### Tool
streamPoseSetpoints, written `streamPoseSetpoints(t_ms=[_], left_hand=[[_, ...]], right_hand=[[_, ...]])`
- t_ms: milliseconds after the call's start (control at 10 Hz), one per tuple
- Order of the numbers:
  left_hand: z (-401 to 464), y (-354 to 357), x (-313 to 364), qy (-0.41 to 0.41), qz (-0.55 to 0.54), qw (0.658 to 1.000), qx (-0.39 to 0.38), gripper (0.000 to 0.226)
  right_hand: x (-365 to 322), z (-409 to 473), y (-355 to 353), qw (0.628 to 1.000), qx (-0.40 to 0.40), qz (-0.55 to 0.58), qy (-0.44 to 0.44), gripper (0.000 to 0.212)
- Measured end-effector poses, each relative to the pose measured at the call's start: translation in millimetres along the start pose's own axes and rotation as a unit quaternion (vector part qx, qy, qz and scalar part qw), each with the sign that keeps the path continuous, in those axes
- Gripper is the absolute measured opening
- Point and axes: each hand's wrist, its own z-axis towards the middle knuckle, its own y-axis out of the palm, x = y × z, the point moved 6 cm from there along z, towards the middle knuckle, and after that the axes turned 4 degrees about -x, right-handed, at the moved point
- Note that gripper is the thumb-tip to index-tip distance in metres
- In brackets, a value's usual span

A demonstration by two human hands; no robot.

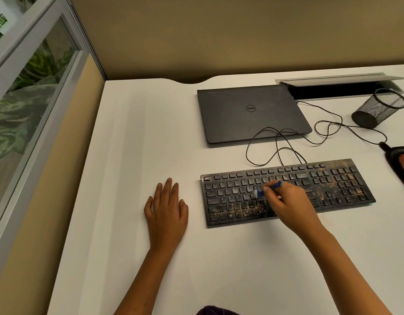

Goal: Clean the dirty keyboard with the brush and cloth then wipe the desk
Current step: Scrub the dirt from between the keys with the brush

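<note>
Setting: white desk (133,155) fills most of the frame, with tan partition walls behind it and a glass panel showing green leaves at the upper left.
Keyboard: black keyboard (287,192) lies right of centre, speckled with tan crumbs along its bottom row and over its right end.
Right hand: right hand (287,201) rests over the middle of the keyboard, fingers and thumb pinching a small blue brush (268,188); the pale bristle end touches the keys.
Left hand: left hand (167,210) lies flat on the desk, just left of the keyboard and apart from it, fingers straight and close together.
Cloth: dark cloth with an orange patch (401,164) sits at the right edge, partly cut off.
Behind the keyboard: closed grey laptop (251,112), looping black cable (287,142), tipped mesh pen cup (378,110) at the upper right, and an open cable tray (342,86) at the desk's back edge.
</note>
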Motion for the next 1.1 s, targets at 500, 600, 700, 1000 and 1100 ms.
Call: streamPoseSetpoints(t_ms=[500, 600, 700, 1000, 1100], left_hand=[[-1, -1, 1, -0.001, -0.001, 1.0, 0.006, 0.053], [-1, -2, 1, -0.002, -0.002, 1.0, 0.009, 0.052], [-1, -2, 2, -0.001, -0.001, 1.0, 0.008, 0.052], [-1, -2, 1, -0.001, -0.001, 1.0, 0.009, 0.053], [-1, -3, 1, 0.001, -0.001, 1.0, 0.009, 0.053]], right_hand=[[-2, -2, -5, 0.999, 0.031, 0.015, 0.001, 0.02], [-9, -3, -2, 0.999, 0.031, -0.005, -0.032, 0.017], [-2, -1, 6, 0.999, -0.008, -0.043, -0.02, 0.02], [-6, 3, -1, 0.992, -0.039, -0.066, -0.096, 0.019], [-1, 4, -1, 0.994, -0.06, -0.067, -0.069, 0.019]])
